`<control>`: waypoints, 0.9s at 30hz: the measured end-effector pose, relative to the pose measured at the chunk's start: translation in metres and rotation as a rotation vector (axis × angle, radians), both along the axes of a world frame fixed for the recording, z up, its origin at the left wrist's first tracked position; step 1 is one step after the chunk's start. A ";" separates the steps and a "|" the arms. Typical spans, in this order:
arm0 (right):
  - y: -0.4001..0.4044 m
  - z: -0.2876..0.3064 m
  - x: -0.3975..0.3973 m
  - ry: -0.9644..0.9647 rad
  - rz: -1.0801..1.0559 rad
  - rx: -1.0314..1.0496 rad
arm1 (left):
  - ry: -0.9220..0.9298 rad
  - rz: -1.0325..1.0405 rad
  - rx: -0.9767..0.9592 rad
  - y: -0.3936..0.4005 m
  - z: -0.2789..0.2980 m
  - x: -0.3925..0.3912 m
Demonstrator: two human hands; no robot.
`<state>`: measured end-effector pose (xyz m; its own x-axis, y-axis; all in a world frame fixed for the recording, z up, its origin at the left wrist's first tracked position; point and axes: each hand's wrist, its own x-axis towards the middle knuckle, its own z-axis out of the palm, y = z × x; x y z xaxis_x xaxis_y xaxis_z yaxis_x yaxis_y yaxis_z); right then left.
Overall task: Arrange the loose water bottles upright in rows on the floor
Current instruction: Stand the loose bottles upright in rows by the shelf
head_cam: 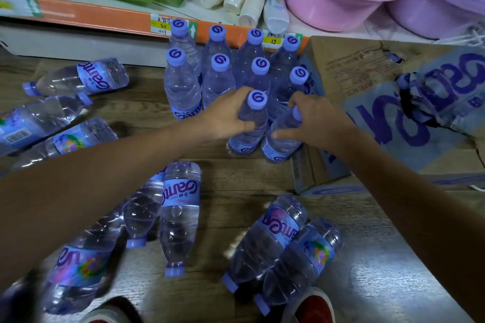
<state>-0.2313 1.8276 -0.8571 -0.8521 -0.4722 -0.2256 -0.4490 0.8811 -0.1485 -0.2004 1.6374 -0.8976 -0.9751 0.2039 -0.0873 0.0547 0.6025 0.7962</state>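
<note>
Starting a third row, my left hand [225, 115] curls round an upright bottle [249, 123] against the standing block [220, 71]; my right hand [317, 123] pinches a tilted bottle [282, 139] beside it, squaring it up. Loose bottles [178, 215] lie on the floor [236, 178].
</note>
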 end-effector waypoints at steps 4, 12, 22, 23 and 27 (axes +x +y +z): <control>0.004 -0.003 0.001 -0.043 0.099 0.036 | -0.072 0.120 -0.076 0.018 -0.009 0.003; 0.000 0.002 0.009 0.086 -0.051 0.016 | 0.027 0.165 -0.041 0.017 -0.015 0.001; -0.012 -0.005 0.016 0.048 -0.281 -0.137 | -0.043 0.086 0.064 0.005 -0.009 0.003; -0.011 -0.005 0.017 0.058 -0.261 -0.123 | -0.038 0.068 0.054 0.005 -0.009 0.004; -0.011 -0.002 0.016 0.059 -0.275 -0.119 | 0.006 0.064 0.062 0.009 -0.008 0.008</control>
